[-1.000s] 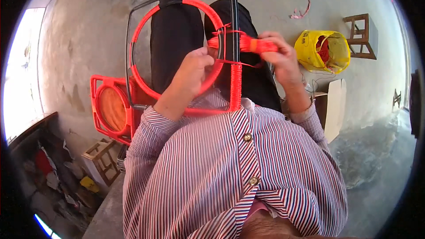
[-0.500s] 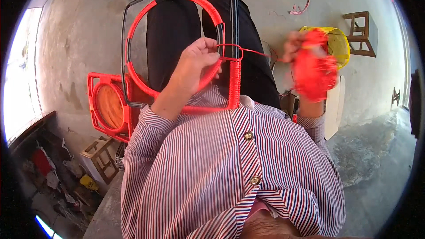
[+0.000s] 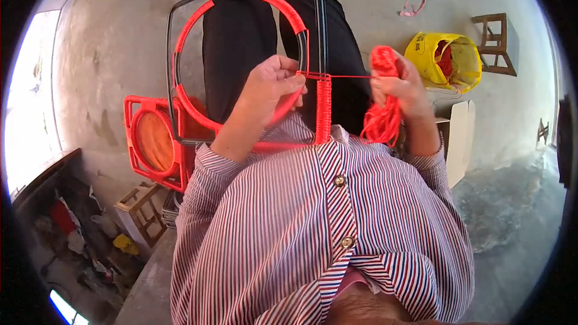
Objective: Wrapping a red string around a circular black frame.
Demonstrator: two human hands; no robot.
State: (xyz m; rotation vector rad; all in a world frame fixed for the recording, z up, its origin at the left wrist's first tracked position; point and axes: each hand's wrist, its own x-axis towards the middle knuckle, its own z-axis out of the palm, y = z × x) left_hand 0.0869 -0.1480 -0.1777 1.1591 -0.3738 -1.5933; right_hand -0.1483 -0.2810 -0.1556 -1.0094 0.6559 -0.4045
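Note:
Across my lap lies a black metal frame with a round ring inside it. Red cord is wound over much of the ring and along the lower right side of the frame. My left hand pinches the ring's right edge where the cord crosses, thumb and fingers closed. Out to the right, my right hand grips a bundle of red cord, whose loops hang below the fist. A taut red strand runs from the bundle to the frame's right bar, passing around it toward my left hand.
A yellow bucket-like container with red cord inside lies at right, by a wooden stool. A red wrapped frame leans at left. Another wooden stool stands lower left. Pink strands lie on the concrete floor.
My right hand has moved left with the cord bundle, closer to the frame. The loose loop around the right bar is drawn tight. My left hand stays on the ring.

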